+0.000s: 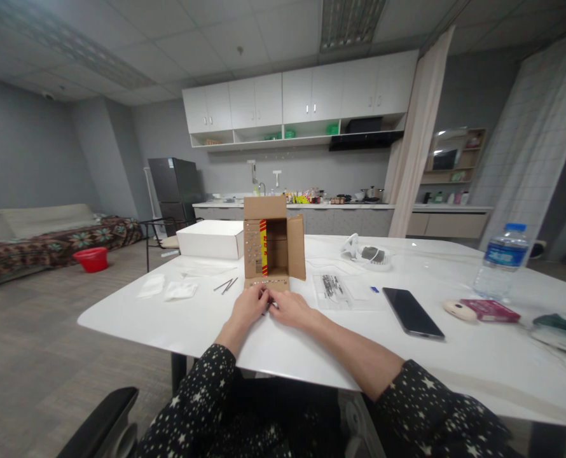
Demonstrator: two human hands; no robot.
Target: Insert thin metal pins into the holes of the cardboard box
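A cardboard box (266, 207) stands with its opening facing me and its flaps spread. Small pale specks dot its left flap and the lower flap, and red-and-yellow tape runs down beside the opening. At the lower flap's near edge, my left hand (252, 303) and my right hand (287, 306) meet with fingers curled and fingertips together. Whatever lies between the fingertips is too small and hidden to name. Left of the hands lie a few thin dark sticks (226, 285). To the right is a clear plastic bag (359, 294) with small black pieces.
A white box (210, 240) stands behind at left, with crumpled white tissues (180, 291) nearer me. Rightward lie a phone (413, 312), a cream oval object (459, 310), a dark red box (490, 310) and a water bottle (501, 261). A white device (350, 245) sits farther back.
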